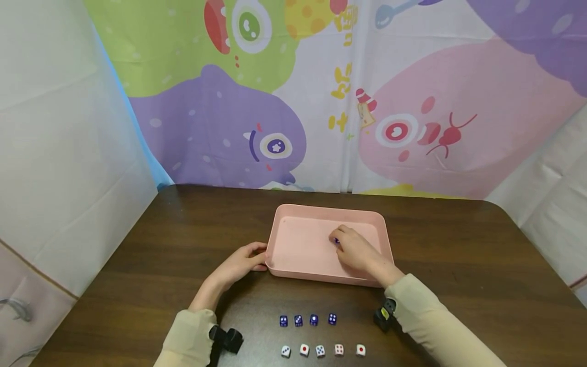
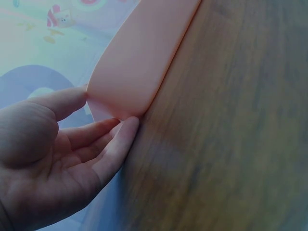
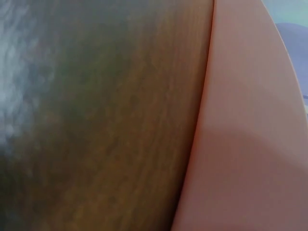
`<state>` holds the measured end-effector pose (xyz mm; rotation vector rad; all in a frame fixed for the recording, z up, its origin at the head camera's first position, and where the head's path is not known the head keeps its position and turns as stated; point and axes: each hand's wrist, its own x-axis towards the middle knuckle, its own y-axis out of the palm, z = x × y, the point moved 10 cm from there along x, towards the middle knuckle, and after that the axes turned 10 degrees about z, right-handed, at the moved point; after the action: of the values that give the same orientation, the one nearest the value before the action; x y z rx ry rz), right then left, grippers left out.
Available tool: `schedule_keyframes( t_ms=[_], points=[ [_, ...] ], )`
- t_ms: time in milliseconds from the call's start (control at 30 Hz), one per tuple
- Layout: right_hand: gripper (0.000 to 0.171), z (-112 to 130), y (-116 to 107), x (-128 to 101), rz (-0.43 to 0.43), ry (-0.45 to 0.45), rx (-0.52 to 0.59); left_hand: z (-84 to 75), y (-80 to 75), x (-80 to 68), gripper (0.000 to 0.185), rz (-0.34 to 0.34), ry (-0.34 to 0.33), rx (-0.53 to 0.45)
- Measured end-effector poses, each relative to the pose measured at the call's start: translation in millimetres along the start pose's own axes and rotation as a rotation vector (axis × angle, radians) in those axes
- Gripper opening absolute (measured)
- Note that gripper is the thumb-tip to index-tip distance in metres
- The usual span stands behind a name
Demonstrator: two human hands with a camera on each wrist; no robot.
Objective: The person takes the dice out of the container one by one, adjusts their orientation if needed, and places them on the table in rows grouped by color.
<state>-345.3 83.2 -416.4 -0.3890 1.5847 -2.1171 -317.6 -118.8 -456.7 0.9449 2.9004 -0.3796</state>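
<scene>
The right hand [image 1: 356,251] reaches into the pink tray [image 1: 293,214] and pinches a small blue die [image 1: 336,240] between its fingertips, just above the tray floor. The left hand [image 1: 238,265] grips the tray's near left corner, thumb on the rim and fingers against the wall (the left wrist view shows this plainly). Four blue dice [image 1: 308,320] and five white dice [image 1: 322,350] sit in rows on the desk [image 1: 137,265]. The die looks hard, light and smooth-faced, likely to slip or roll; opposite flat faces seem the surest hold.
</scene>
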Motion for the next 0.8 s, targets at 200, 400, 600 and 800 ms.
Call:
schedule_keyframes(
  t_ms=[200, 400, 600, 800],
  points=[
    [0.009, -1, -4, -1, -0.043, 0.008, 0.007, 1.3, 0.0, 0.1, 0.044, -0.002, 0.001, 0.002],
    [0.016, -4, -3, -2, -0.037, 0.031, 0.036, 2.6, -0.8, 0.3, 0.045, -0.003, -0.002, 0.009],
    [0.017, 0, -4, -5, -0.039, 0.014, 0.026, 2.2, -0.6, 0.7, 0.044, -0.001, 0.003, 0.008],
    [0.02, 7, -5, -12, -0.016, -0.029, 0.009, 2.1, -0.3, 1.1, 0.043, 0.001, 0.005, 0.001]
  ],
)
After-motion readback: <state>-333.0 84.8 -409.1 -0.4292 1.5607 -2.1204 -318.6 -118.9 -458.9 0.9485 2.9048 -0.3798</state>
